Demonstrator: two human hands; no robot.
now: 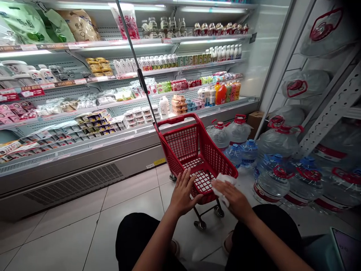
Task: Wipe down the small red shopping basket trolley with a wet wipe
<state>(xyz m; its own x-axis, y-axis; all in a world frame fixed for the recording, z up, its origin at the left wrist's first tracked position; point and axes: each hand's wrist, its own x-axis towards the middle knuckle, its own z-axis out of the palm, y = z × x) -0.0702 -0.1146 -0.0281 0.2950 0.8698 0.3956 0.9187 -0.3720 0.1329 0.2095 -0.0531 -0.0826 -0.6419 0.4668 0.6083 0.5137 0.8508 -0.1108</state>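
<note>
A small red shopping cart (214, 154) with grid walls stands on wheels right in front of my knees. My left hand (183, 192) is spread at the cart's near left corner, fingers apart and holding nothing. Whether its fingertips touch the rim I cannot tell. At the near right corner, my right hand (232, 197) presses a crumpled white tissue (226, 179) against the rim, its fingers over it. Through the cart's grid the floor shows. A thin dark pole (132, 49) rises from the cart's far left corner.
A lit refrigerated shelf unit (84, 150) full of dairy cups, bottles and bags runs behind the cart. Several large water jugs (272, 184) crowd the floor on the right. A phone (345, 246) lies at the lower right. Pale floor tiles (121, 210) stretch to the left.
</note>
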